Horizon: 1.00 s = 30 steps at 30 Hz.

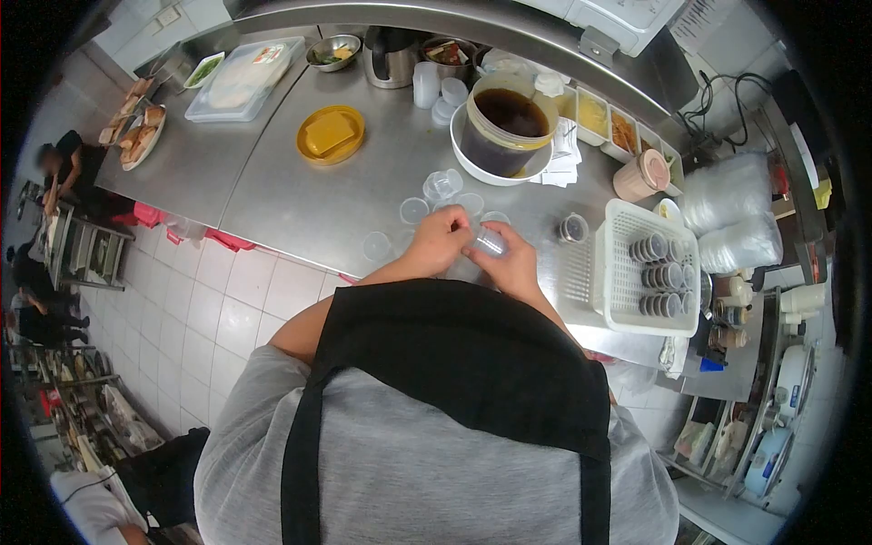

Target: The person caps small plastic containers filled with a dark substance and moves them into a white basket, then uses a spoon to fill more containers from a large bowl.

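In the head view, my right hand (510, 265) is closed around a small clear plastic cup (490, 241), tilted between thumb and fingers. My left hand (440, 240) is right beside it, fingers bent in a pinch. What those fingers hold, if anything, is too small to tell. Clear round lids or cups (414, 211) lie scattered around my hands, and a small stack of clear cups (442, 185) stands just beyond. To the right of my hands is a lidded cup with dark contents (573, 228). Several similar filled cups (662, 275) stand in rows inside a white plastic basket (618, 313).
A tub of dark liquid (511, 113) sits in a white bowl (460, 145) ahead. A yellow plate (356, 148), a pink-filled container (641, 175) and a steel jug (389, 59) share the steel counter (263, 182). People (65, 177) work at the far left.
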Tool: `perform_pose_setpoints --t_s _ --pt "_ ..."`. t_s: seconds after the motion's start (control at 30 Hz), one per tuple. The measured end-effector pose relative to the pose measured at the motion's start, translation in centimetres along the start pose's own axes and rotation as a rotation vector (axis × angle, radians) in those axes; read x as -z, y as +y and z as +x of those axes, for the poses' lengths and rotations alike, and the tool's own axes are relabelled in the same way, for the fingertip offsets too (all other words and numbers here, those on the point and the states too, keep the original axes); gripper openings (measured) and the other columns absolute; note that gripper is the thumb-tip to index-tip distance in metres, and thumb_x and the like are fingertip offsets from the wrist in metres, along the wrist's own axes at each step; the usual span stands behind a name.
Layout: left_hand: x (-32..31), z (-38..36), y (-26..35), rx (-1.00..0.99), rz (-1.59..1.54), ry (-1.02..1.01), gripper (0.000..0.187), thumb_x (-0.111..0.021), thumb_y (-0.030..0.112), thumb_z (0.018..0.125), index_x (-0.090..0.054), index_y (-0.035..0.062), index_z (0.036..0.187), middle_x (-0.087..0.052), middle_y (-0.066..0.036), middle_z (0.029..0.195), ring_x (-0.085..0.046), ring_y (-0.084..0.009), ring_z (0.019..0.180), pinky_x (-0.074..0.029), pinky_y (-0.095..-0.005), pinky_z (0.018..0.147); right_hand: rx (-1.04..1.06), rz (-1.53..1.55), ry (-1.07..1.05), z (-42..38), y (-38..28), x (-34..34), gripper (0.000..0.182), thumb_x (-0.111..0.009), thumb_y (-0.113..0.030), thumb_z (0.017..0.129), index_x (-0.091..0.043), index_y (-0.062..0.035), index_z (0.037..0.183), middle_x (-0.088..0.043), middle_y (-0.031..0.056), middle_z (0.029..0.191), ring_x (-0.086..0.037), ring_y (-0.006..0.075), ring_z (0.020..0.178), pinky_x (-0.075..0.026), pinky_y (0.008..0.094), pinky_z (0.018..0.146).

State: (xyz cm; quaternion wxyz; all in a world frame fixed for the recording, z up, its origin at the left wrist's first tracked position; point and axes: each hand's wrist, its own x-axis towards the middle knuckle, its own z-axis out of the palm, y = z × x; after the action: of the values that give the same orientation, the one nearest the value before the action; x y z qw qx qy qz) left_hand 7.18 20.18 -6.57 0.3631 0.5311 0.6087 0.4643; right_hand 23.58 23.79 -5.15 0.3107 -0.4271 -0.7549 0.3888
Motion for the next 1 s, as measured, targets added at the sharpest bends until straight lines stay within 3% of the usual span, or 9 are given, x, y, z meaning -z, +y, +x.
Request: perform_pose_setpoints --t_s 0.1,0.23,0.33,0.43,0.53,0.63,0.73,0.93,1.0 --pt "1.2 0.3 0.8 -0.141 0.258 0.147 0.006 -0.06 0.005 0.079 -0.055 0.0019 0.082 -0.057 -0.009 0.082 -0.057 -0.0208 0.073 -0.045 -0.0329 0.063 -0.171 -0.054 0.01 0.5 0.7 0.1 0.049 -0.081 -0.029 0.066 -0.063 -0.0044 0.104 -0.067 0.0165 0.096 -0.066 0.0288 0.088 -0.05 0.0344 0.078" --pt "3.3 1.8 1.0 -0.33 0.514 0.376 0.014 -0.065 0.012 0.078 -0.058 0.0033 0.086 -0.058 -0.014 0.088 -0.058 -0.0308 0.076 -0.047 -0.0337 0.065 -0.034 -0.115 0.209 1.8 1.9 1.0 0.052 -0.082 -0.03 0.065 -0.063 -0.004 0.106 -0.065 0.0186 0.102 -0.064 0.0304 0.093 -0.049 0.0354 0.08" --pt "2.7 1.4 2.5 -0.413 0.478 0.333 0.016 -0.068 0.013 0.078 -0.06 0.0034 0.089 -0.058 -0.013 0.089 -0.058 -0.0267 0.075 -0.047 -0.0334 0.066 0.071 -0.135 0.194 2.3 1.4 1.6 0.054 -0.082 -0.029 0.063 -0.063 -0.0041 0.107 -0.064 0.0199 0.105 -0.063 0.0326 0.095 -0.049 0.0373 0.082" --pt "0.5 0.7 3.3 -0.194 0.164 -0.046 0.016 -0.069 0.012 0.078 -0.061 0.0028 0.089 -0.058 -0.009 0.088 -0.056 -0.0196 0.073 -0.047 -0.0311 0.065 0.147 -0.171 0.151 1.6 0.5 1.2 0.055 -0.082 -0.026 0.062 -0.063 -0.0041 0.109 -0.063 0.0202 0.105 -0.062 0.0341 0.095 -0.05 0.0383 0.081" --pt "-0.8 1.0 2.1 -0.142 0.008 -0.086 0.015 -0.067 0.013 0.081 -0.061 0.0016 0.088 -0.057 -0.005 0.085 -0.052 -0.0118 0.07 -0.045 -0.0279 0.062 0.143 -0.136 0.15 0.9 0.2 1.3 0.055 -0.081 -0.023 0.062 -0.063 -0.0038 0.11 -0.063 0.0199 0.104 -0.062 0.0346 0.094 -0.05 0.0386 0.08" --pt "-1.6 0.9 1.8 -0.025 -0.075 -0.129 0.012 -0.067 0.014 0.081 -0.062 0.003 0.083 -0.059 -0.006 0.078 -0.056 -0.0134 0.068 -0.046 -0.028 0.064 0.163 -0.145 0.169 0.3 0.6 2.0 0.054 -0.08 -0.021 0.062 -0.063 -0.0039 0.11 -0.063 0.0192 0.103 -0.062 0.0343 0.094 -0.05 0.0381 0.079" --pt "-2.3 0.6 2.0 0.123 -0.258 -0.266 0.011 -0.064 0.012 0.086 -0.059 0.0023 0.085 -0.055 0.0 0.072 -0.05 -0.0068 0.063 -0.041 -0.0232 0.057 0.113 -0.156 0.167 -0.6 0.9 2.4 0.052 -0.08 -0.021 0.063 -0.062 -0.0041 0.11 -0.063 0.0188 0.102 -0.062 0.0345 0.093 -0.05 0.0384 0.079" --pt "-3.4 0.6 0.2 0.002 -0.272 -0.256 0.011 -0.065 0.011 0.084 -0.058 0.0017 0.084 -0.055 0.0 0.069 -0.052 -0.0096 0.062 -0.044 -0.0249 0.059 0.068 -0.208 0.188 -2.1 1.3 2.7 0.05 -0.079 -0.025 0.065 -0.062 -0.0049 0.108 -0.063 0.019 0.102 -0.062 0.035 0.094 -0.05 0.0394 0.08" --pt "-2.8 0.6 0.7 -0.123 0.039 -0.149 0.013 -0.066 0.011 0.083 -0.058 0.0012 0.086 -0.055 -0.003 0.073 -0.053 -0.0126 0.064 -0.045 -0.0261 0.061 0.082 -0.242 0.198 -2.2 1.9 3.2 0.05 -0.079 -0.026 0.065 -0.062 -0.0051 0.108 -0.063 0.019 0.102 -0.061 0.0353 0.094 -0.05 0.0396 0.08"
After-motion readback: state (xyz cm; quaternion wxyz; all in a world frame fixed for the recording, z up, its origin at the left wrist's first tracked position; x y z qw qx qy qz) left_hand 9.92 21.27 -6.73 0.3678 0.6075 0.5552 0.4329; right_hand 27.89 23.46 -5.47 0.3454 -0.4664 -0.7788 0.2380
